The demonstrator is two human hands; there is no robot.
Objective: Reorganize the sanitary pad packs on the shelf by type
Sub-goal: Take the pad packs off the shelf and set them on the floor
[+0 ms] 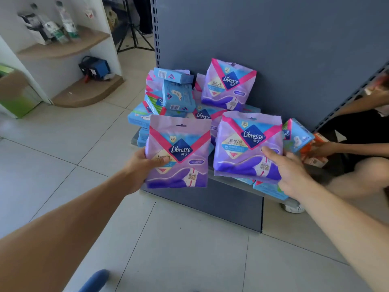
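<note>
I judge the sorting is only at its start. My left hand (pixel 145 163) grips one purple pack (pixel 179 152) by its left edge, lifted in front of the shelf (pixel 273 199). My right hand (pixel 292 171) grips a second purple pack (pixel 248 146), whose bottom seems to rest on the heap. A third purple pack (pixel 229 85) leans on the grey back panel (pixel 273 39) at 12 o'clock. The blue packs (pixel 179 95) lie mixed at 11 o'clock, not yet separated. The floor (pixel 63 157) is pale tile; at 3 o'clock another person's hand (pixel 322 148) touches orange boxes (pixel 313 152).
</note>
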